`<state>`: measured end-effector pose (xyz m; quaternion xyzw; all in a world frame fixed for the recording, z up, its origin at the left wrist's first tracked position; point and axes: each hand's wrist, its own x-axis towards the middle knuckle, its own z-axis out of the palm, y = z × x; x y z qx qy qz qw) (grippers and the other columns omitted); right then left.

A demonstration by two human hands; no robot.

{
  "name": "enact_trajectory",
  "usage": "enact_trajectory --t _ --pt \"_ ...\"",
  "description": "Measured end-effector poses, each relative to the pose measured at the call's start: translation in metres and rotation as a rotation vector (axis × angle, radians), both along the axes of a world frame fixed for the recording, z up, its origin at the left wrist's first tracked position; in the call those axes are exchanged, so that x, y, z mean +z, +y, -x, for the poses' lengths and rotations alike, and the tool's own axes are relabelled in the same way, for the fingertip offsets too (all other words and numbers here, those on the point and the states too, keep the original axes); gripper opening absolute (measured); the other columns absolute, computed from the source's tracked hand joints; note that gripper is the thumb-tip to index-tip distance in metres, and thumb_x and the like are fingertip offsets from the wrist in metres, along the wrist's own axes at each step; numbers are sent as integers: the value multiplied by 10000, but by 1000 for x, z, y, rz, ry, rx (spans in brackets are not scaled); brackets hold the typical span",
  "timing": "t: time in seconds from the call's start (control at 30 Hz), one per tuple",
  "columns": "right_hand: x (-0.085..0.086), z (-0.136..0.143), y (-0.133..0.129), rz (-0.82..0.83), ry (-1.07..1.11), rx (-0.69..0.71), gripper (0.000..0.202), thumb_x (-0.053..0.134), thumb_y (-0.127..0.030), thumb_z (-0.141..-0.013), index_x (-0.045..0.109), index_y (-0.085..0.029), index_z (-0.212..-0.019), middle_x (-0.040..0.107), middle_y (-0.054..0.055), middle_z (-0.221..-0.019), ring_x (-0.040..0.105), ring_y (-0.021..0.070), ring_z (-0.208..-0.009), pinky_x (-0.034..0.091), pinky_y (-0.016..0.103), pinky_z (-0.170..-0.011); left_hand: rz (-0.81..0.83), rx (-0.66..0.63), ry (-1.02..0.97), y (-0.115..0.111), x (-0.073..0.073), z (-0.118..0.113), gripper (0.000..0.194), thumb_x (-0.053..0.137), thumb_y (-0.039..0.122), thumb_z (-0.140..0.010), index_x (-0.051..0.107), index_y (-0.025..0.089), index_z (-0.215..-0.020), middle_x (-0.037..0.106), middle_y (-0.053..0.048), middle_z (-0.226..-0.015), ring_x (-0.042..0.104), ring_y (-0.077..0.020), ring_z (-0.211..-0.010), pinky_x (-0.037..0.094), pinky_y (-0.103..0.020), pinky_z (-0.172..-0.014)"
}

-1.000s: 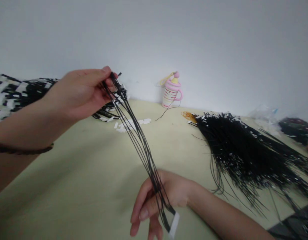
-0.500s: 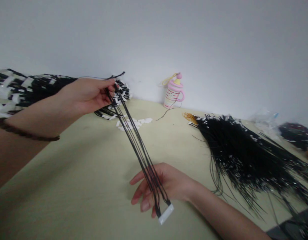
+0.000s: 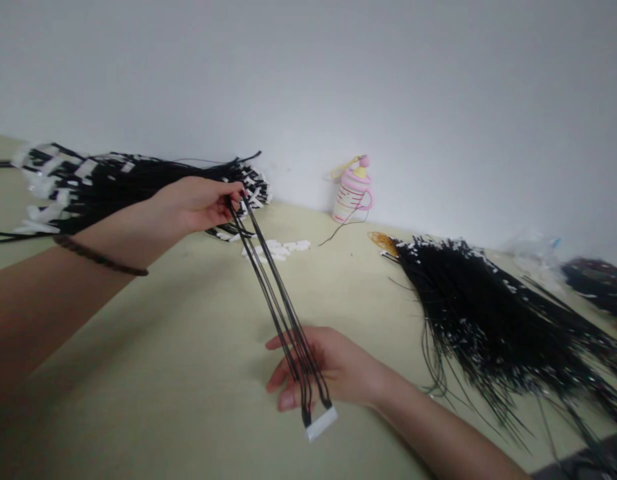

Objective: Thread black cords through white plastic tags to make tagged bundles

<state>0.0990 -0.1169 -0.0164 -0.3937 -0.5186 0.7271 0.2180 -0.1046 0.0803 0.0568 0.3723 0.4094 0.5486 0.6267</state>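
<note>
My left hand (image 3: 203, 203), with a dark bracelet at the wrist, pinches the upper end of several thin black cords (image 3: 275, 293). The cords slope down to the right and end in a white strip (image 3: 321, 423) that hangs over the table. Behind the lower part of the cords is my right hand (image 3: 313, 363), its fingers spread and holding nothing; whether the cords touch it I cannot tell.
A black cord bundle with white tags (image 3: 128, 177) lies at the back left. White pieces (image 3: 278, 249) and a pink cup-shaped item (image 3: 353, 193) stand near the wall. A large black strand pile (image 3: 488, 307) and clear plastic (image 3: 533, 250) are at the right.
My left hand has moved slightly right and down in the view, along with the background. The white strip has shifted a little left and up, with the cords hanging steeper.
</note>
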Motion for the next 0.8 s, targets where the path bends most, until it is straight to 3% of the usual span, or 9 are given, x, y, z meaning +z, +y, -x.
enact_trajectory --t 0.13,0.37,0.47,0.63,0.8 --pt "-1 0 0 -23 -27 3 678 796 -303 -549 466 -203 -1133 628 25 -839 614 115 -650 476 198 -516 -14 13 10 0 -1 -1 180 497 29 -811 525 105 -650 489 5 -534 410 -62 -498 346 -164 -456" --pt "-3 -1 -3 19 13 -67 734 844 -160 -406 512 -171 -1061 629 -18 -763 594 71 -612 490 182 -586 5 -15 38 -14 2 -9 167 513 50 -809 549 97 -653 500 -6 -543 415 -76 -515 333 -199 -488" --pt "-6 0 -2 21 -31 -136 625 818 -238 -499 523 -150 -1044 643 -4 -721 574 66 -512 460 167 -478 9 -25 6 -10 4 -4 185 504 52 -811 538 110 -638 486 7 -523 400 -71 -497 320 -199 -481" --pt "-3 6 10 58 32 -380 394 713 -394 -652 581 -100 -880 611 3 -549 496 65 -372 355 164 -369 29 -41 -47 6 18 28 189 501 30 -786 529 118 -622 475 16 -489 392 -69 -470 304 -201 -457" --pt "30 25 50 175 203 -473 239 708 -229 -675 615 -97 -850 548 -30 -557 523 41 -478 407 148 -474 -62 12 -113 11 46 81 131 519 35 -758 545 106 -652 503 11 -526 444 -60 -499 321 -191 -464"
